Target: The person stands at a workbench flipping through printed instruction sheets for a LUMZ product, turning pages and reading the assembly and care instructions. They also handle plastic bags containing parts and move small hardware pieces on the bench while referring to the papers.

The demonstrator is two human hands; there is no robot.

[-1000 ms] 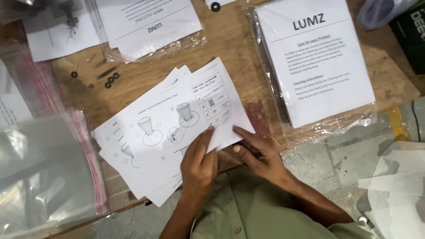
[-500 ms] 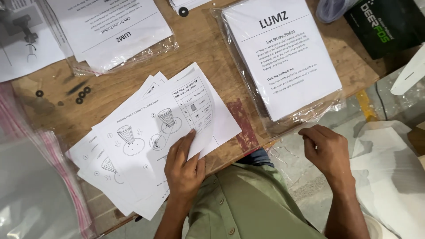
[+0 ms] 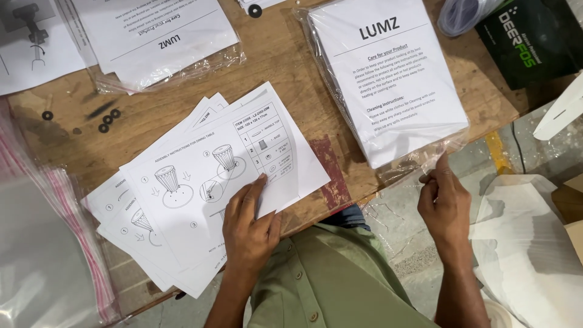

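My left hand (image 3: 248, 226) lies flat on a fanned pile of white assembly instruction sheets (image 3: 194, 182) with line drawings, near the front edge of the wooden table (image 3: 285, 73). My right hand (image 3: 444, 203) reaches up at the table's right front corner, its fingertips touching the clear plastic wrap (image 3: 425, 159) that hangs from a wrapped stack of printed care sheets (image 3: 388, 79). Whether the fingers pinch the wrap is not clear.
Another wrapped stack of sheets (image 3: 158, 36) lies at the back left. Small black washers (image 3: 108, 119) sit on the wood at left. Clear zip bags (image 3: 42, 243) lie at far left, a dark green box (image 3: 534, 36) at the back right, white plastic sheeting (image 3: 528, 243) on the floor.
My right hand left the instruction sheets and swung out to the right, then rose to the plastic wrap of the care sheet stack. My left hand stayed on the pile.
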